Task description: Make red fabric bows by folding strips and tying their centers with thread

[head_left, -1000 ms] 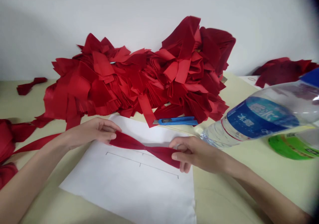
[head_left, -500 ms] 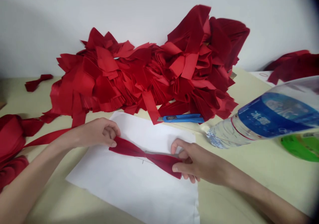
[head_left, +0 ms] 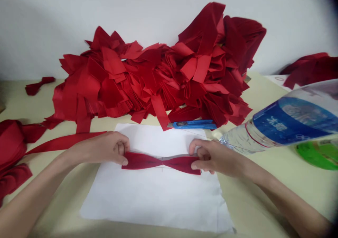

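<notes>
Holding red ribbon (head_left: 139,160) horizontal across white paper (head_left: 153,199)

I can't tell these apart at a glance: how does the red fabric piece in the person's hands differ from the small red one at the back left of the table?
The red fabric piece lies pulled straight on a white paper sheet, while the small red piece lies slanted on the tabletop. The first is held by the left hand and right hand; the small one is untouched. Both are red and narrowed at the middle.
</notes>
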### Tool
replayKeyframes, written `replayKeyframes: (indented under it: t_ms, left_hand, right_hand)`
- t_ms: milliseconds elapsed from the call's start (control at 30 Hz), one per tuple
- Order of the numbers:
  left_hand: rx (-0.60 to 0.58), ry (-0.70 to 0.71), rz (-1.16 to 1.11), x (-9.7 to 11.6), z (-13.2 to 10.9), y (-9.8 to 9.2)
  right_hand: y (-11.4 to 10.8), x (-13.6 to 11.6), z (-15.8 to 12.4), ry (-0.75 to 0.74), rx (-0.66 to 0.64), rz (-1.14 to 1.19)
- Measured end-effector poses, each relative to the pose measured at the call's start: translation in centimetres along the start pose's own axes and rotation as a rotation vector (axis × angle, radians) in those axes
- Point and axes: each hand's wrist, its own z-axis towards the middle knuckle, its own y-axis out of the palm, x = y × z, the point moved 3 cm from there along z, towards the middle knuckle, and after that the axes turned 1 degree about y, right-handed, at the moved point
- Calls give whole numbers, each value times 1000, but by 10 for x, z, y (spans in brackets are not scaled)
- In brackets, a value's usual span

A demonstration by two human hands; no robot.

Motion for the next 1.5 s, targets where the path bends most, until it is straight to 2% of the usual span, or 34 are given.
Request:
replayKeyframes:
  t_ms: [133, 367, 633, 833, 1500]
  left_hand:
    - [-34, 15, -26, -1, 0, 1]
    - [17, 16, -6, -5, 5, 3]
    - [41, 4, -31, 2, 3, 2]
    - [11, -14, -29, 3, 4, 1]
    - [15, -6, -54, 0, 5, 1]
  right_hand:
    - [-1, 2, -1, -32, -61, 55]
    - [-5, 4, -1, -66, -119, 141]
    - [-6, 7, 1, -15, -94, 133]
    - [-4, 6, 2, 24, -89, 150]
    - [-2, 8, 4, 9, -73, 150]
